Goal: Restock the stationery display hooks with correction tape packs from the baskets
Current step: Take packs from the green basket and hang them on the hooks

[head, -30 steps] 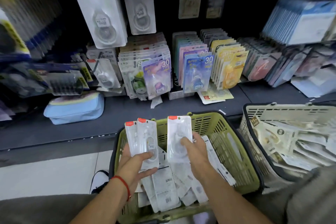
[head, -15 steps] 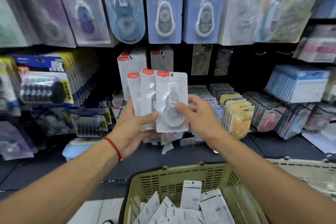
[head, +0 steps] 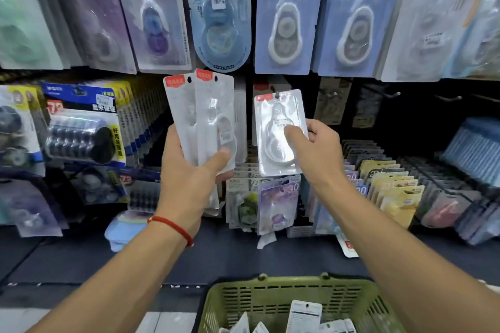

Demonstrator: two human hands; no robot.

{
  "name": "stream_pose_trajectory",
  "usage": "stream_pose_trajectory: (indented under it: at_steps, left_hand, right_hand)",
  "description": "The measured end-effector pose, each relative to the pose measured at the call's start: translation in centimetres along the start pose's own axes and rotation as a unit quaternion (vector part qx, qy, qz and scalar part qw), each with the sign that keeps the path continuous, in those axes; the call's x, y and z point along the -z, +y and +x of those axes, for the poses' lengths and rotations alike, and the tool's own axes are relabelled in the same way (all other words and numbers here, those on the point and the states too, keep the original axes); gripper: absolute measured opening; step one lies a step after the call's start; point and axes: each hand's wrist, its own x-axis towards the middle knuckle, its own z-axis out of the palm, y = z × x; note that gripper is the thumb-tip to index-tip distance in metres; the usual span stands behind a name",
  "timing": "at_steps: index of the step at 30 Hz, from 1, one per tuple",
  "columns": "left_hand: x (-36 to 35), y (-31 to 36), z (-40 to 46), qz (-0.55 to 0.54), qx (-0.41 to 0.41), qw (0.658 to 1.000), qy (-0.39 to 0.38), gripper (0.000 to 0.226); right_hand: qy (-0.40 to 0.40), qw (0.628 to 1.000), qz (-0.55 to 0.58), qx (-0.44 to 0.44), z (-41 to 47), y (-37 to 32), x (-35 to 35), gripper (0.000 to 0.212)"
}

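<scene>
A shop display fills the view: carded correction tapes hang in a row across the top point(head: 284, 16), more stock stands in racks on a dark shelf point(head: 243, 257) below, and bare hooks point(head: 389, 94) jut from the black back panel at right. The left hand point(head: 189, 170), a red cord point(head: 173, 226) on its wrist, grips two packs point(head: 205, 116) upright, thumb across their fronts. The right hand point(head: 319, 151) pinches one pack point(head: 278, 130) just beside them, near the panel. A green basket point(head: 284, 295) holding more packs sits at the bottom edge.
</scene>
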Motion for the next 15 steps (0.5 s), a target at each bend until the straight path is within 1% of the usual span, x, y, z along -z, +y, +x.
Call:
stream_pose_trajectory:
  at_steps: [2, 5, 6, 7, 8, 9, 11, 12, 13, 15]
  left_hand:
    - [0.2, 0.1, 0.3, -0.008, 0.007, 1.0, -0.007, 0.058]
    - [0.1, 0.0, 0.3, -0.024, 0.025, 0.999, -0.028, 0.06]
    - [-0.1, -0.1, 0.2, -0.03, 0.035, 0.998, -0.037, 0.059]
    - [-0.3, -0.2, 0.0, -0.036, 0.046, 0.997, -0.05, 0.058]
    - [-0.5, -0.3, -0.1, -0.042, 0.057, 0.995, -0.064, 0.056]
    - [-0.6, -0.4, -0.3, -0.047, 0.066, 0.994, -0.077, 0.054]
    - [-1.0, -0.4, -0.6, -0.054, 0.078, 0.991, -0.094, 0.051]
    - [-1.1, -0.4, -0.7, -0.054, 0.08, 0.99, -0.1, 0.051]
    - [-1.2, -0.4, -0.8, -0.053, 0.081, 0.99, -0.106, 0.051]
    - [-1.3, -0.5, -0.9, -0.048, 0.084, 0.988, -0.118, 0.051]
  right_hand:
    - [0.016, 0.999, -0.034, -0.009, -0.1, 0.3, -0.4, 0.017]
    - [0.04, 0.984, -0.171, 0.007, -0.3, 0.7, -0.6, 0.043]
    - [0.046, 0.979, -0.196, 0.023, -0.4, 0.6, -0.6, 0.044]
    - [0.04, 0.98, -0.192, 0.035, -0.4, 0.5, -0.7, 0.037]
    - [0.017, 0.987, -0.158, 0.04, -0.5, 0.2, -0.9, 0.028]
    - [-0.026, 0.992, -0.122, 0.029, -0.6, -0.1, -1.1, 0.021]
    - [-0.112, 0.99, -0.084, 0.004, -1.0, -0.5, -1.7, 0.026]
    - [-0.136, 0.988, -0.08, -0.003, -1.3, -0.5, -1.9, 0.029]
    - [-0.139, 0.987, -0.076, -0.005, -1.5, -0.5, -2.1, 0.029]
    - [-0.118, 0.991, -0.054, -0.005, -1.8, -0.5, -2.0, 0.025]
